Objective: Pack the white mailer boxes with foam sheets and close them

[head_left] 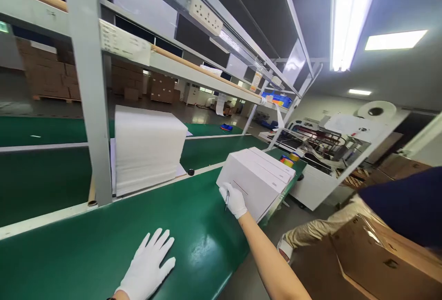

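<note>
My left hand [148,263], in a white glove, is spread with its palm down over the green belt surface [113,240] and holds nothing. My right hand [235,200], gloved too, is closed on a slim dark pen [227,200], its tip pointing down. The hand is up against the near face of a row of white boxes [255,171] lying side by side at the belt's right edge. A thin reddish line [241,186] runs across that near face, just beyond my fingers.
A tall stack of white foam sheets [148,148] stands beyond the belt, beside a grey upright post [84,88]. Coloured tape rolls [288,159] sit past the boxes. At right, a person in a dark top [404,203] bends by a large open carton [390,263].
</note>
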Motion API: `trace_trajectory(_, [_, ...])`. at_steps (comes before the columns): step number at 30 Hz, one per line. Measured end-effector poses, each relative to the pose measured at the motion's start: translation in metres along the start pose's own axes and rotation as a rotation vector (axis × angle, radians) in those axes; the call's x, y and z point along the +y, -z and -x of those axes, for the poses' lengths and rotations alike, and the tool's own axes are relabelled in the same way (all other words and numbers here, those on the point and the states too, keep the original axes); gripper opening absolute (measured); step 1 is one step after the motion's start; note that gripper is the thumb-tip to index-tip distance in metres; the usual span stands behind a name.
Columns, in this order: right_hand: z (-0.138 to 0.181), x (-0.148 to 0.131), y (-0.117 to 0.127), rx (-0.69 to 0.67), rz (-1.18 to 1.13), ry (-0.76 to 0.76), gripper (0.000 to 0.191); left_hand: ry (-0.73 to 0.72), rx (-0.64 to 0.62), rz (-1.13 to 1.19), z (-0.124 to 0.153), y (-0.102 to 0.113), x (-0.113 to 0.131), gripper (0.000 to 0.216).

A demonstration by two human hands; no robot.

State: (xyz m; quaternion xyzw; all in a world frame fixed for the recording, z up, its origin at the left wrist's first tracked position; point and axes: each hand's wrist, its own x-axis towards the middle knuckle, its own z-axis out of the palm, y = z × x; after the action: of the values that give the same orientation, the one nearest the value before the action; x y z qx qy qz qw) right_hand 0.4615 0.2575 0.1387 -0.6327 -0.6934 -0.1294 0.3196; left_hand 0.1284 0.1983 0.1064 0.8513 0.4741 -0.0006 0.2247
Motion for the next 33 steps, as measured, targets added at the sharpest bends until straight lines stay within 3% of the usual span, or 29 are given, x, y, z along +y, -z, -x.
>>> trace_trajectory(3, [-0.062, -0.045, 0.0, 0.079, -0.118, 0.071, 0.039, -0.017, 0.036, 0.05, -0.002, -0.003, -0.001, 0.056])
trace_trajectory(8, [-0.194, -0.144, -0.003, 0.144, -0.217, 0.234, 0.037, -0.046, 0.043, 0.148, 0.003, 0.001, -0.004, 0.056])
trace_trajectory(11, [-0.245, -0.192, -0.007, -0.003, -0.118, 0.206, 0.061, -0.042, 0.009, 0.176, 0.006, 0.01, -0.003, 0.058])
trace_trajectory(13, [-0.261, -0.209, -0.01, -0.182, -0.017, 0.115, 0.063, -0.046, -0.001, 0.192, 0.006, 0.013, -0.003, 0.059])
trace_trajectory(15, [-0.269, -0.214, -0.011, -0.298, 0.025, 0.062, 0.051, -0.054, 0.021, 0.216, 0.003, 0.011, -0.006, 0.058])
trace_trajectory(19, [-0.277, -0.204, -0.009, -0.292, 0.03, 0.087, 0.026, -0.085, 0.119, 0.272, -0.006, -0.004, -0.016, 0.055])
trace_trajectory(23, [-0.27, -0.204, -0.003, -0.203, 0.021, 0.116, 0.009, -0.117, 0.162, 0.272, -0.011, -0.011, -0.019, 0.053])
trace_trajectory(26, [-0.249, -0.211, -0.001, -0.045, -0.017, 0.107, 0.021, -0.111, 0.111, 0.263, -0.004, -0.001, -0.017, 0.059])
trace_trajectory(30, [-0.205, -0.202, -0.002, 0.296, -0.084, 0.195, 0.041, -0.049, -0.081, 0.119, 0.039, 0.023, -0.022, 0.064])
trace_trajectory(33, [-0.159, -0.176, 0.0, 0.518, -0.095, 0.371, 0.028, 0.121, 0.065, 0.041, 0.108, 0.041, -0.044, 0.045])
